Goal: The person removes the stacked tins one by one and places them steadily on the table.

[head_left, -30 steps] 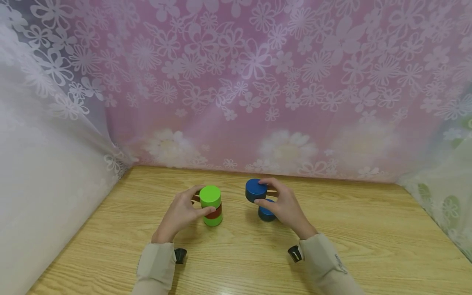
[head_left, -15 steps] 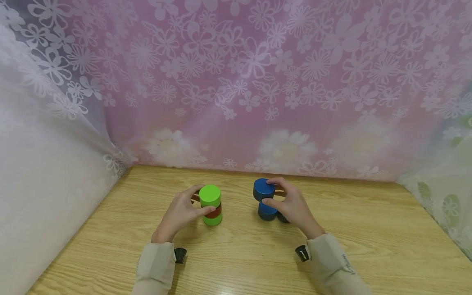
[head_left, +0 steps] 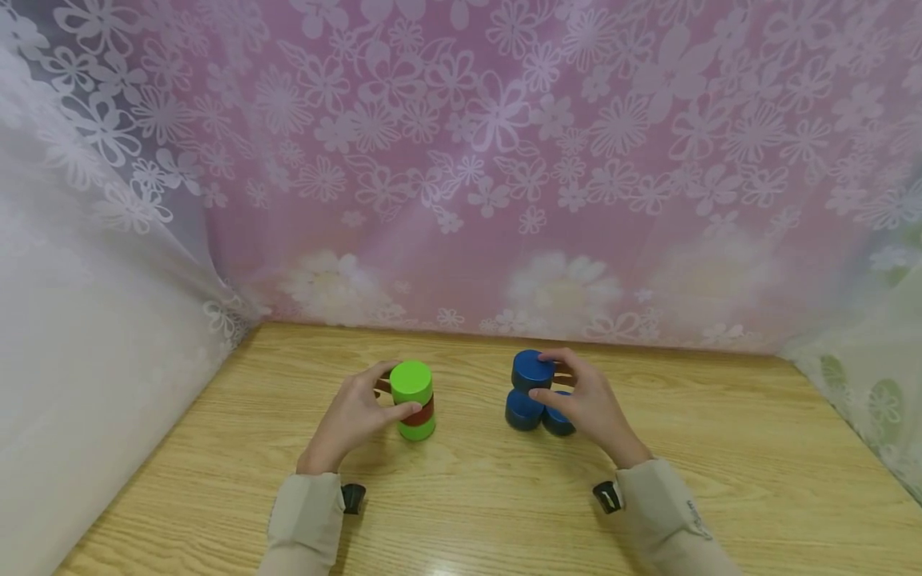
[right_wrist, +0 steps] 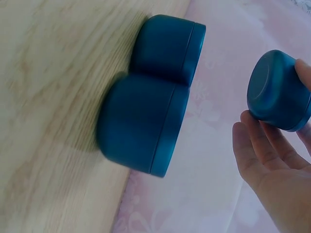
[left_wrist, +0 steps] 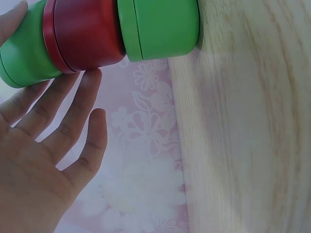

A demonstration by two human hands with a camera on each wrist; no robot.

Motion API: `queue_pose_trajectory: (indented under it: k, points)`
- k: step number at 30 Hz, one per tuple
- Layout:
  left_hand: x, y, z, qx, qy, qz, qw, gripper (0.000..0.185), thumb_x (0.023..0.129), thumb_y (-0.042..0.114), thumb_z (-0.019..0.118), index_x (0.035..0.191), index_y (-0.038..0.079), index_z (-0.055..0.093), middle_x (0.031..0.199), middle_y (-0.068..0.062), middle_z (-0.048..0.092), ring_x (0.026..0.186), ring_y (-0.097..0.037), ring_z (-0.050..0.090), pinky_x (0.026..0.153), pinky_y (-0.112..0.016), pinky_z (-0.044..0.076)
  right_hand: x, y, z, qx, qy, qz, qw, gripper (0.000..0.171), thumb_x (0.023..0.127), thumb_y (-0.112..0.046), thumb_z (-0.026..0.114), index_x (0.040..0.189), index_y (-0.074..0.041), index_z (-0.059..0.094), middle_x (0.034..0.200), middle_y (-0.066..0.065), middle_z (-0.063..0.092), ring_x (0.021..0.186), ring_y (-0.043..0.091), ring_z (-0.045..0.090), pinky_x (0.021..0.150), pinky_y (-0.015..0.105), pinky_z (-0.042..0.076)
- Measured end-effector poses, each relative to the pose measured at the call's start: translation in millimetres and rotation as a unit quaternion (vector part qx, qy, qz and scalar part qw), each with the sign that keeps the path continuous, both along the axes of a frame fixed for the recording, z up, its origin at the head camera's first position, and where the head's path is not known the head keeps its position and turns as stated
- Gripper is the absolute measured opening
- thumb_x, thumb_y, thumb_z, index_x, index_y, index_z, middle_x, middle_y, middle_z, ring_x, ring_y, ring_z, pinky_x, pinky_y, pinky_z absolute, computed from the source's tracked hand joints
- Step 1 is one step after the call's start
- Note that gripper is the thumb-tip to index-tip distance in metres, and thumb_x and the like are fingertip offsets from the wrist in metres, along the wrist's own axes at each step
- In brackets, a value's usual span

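Right hand (head_left: 587,404) grips smooth round blue cap (head_left: 533,370) w/ fingertips.

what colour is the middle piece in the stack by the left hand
Red, between two green pieces of the stack; the left wrist view shows it best.

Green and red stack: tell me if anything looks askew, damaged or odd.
Nothing stands out. The green and red stack stands upright on the table, steadied by the left hand. The right hand holds a blue cylinder above two others.
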State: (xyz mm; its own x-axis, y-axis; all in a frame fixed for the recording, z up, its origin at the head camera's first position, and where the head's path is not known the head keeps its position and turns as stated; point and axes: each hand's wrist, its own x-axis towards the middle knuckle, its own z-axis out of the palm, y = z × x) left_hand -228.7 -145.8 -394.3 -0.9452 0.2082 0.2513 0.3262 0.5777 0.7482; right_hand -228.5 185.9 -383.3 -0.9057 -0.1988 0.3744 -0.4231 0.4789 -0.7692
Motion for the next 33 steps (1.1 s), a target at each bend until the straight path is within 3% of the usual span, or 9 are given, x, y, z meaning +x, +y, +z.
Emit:
queue_pose_trajectory:
  k: [33]
  points:
    - [1.5,1,1.9,0.003,-0.005,0.001,1.0,0.063,0.082,0.021,0.088,0.138,0.008,0.061,0.116,-0.004,0.069,0.101,-0.026,0.067,0.081,-0.045,0.056,6.9,32,-3.0,0.028,-0.013,-0.045,0.999,0.048,0.085,-0.001,0.081,0.128,0.004,0.059,0.129,0.026,0.06,0.113,0.044,0.062,0.094,0.057,0.052]
